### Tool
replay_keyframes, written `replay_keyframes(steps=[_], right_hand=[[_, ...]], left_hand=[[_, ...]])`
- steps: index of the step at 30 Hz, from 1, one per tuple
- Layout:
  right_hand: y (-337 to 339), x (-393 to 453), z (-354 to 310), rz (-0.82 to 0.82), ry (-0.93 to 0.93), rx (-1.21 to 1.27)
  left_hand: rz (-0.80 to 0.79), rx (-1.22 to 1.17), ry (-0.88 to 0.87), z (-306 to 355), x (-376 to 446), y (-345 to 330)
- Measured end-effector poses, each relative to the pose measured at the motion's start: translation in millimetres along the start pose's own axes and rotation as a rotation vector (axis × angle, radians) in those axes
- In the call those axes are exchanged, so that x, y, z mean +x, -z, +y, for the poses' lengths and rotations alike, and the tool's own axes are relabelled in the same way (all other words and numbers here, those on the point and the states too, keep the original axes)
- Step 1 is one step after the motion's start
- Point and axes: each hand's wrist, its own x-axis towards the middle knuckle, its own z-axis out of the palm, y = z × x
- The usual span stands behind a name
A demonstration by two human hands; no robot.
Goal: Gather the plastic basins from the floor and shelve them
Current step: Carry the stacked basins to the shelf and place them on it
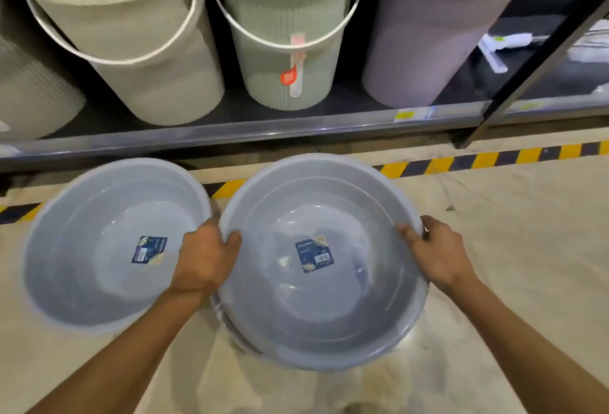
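Note:
Two round blue-grey plastic basins, each with a dark label inside, sit in front of the low shelf. The right one is the top of a nested stack, with more rims showing under its left edge. My left hand grips the stack's left rim, thumb inside the bowl. My right hand grips its right rim. The left basin is tilted and blurred, and its right rim lies against the back of my left hand. I cannot tell whether it rests on the floor.
The bottom shelf holds a cream bucket, a pale green ribbed bucket with a red tag and a lilac bucket. A black shelf post stands at the right. Yellow-black hazard tape runs along the beige floor.

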Motion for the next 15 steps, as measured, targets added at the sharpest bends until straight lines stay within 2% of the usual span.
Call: replay_keyframes(steps=[11,15], right_hand=[[-55.8,13.6,4.5,-0.038,0.112,-0.085],[-65.5,14.6,4.6,-0.003,0.128,-0.15]], left_hand=[[-0.018,0.081,-0.016,-49.5,-1.3,-5.5],[-0.039,0.125,-0.026,-53.0,-4.2,-6.5]])
